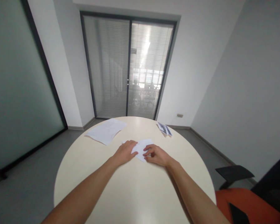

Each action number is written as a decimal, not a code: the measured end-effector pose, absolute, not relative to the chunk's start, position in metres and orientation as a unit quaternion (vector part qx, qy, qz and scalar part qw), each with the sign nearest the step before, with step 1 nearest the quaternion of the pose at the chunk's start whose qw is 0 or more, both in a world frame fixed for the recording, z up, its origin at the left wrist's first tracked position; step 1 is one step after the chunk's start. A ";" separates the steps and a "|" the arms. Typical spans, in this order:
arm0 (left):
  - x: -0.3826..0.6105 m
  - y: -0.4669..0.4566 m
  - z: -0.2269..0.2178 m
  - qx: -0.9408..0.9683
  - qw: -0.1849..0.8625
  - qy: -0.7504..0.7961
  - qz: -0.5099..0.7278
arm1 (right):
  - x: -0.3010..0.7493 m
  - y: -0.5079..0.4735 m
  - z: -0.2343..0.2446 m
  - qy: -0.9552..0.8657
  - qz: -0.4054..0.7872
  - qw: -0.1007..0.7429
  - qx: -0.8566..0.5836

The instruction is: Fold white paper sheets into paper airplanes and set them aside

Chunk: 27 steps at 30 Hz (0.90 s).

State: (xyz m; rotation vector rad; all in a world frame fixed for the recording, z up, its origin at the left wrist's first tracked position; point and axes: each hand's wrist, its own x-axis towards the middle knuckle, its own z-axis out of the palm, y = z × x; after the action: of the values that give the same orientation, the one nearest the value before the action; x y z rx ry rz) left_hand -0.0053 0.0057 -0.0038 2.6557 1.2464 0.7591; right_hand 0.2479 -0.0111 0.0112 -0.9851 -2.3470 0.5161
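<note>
A small folded white paper [143,146] lies near the middle of the round cream table [130,189]. My left hand [125,151] rests on the paper's left part, fingers flat and together, pressing it down. My right hand [156,154] lies on the paper's right and near edge, its fingers curled and pinching at the sheet. Both forearms reach in from the near edge of the table.
A stack of white sheets [106,130] lies at the table's far left. A small printed leaflet [164,128] sits at the far right edge. An orange chair with black armrests [245,202] stands at the right. Blinded glass doors [128,67] face me.
</note>
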 end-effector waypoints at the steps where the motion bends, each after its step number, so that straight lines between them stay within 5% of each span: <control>1: -0.005 0.006 -0.004 0.876 0.052 0.410 0.248 | 0.248 -0.011 0.011 -0.868 0.196 0.268 -0.368; 27: -0.003 -0.001 0.004 0.890 0.011 0.406 0.209 | 0.243 -0.017 0.017 -0.890 0.128 0.219 -0.379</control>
State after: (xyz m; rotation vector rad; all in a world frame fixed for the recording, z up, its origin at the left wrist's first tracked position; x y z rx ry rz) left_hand -0.0026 -0.0012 0.0041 2.7759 1.2679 0.6507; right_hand 0.2432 -0.0172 0.0173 -1.0499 -2.4626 0.3553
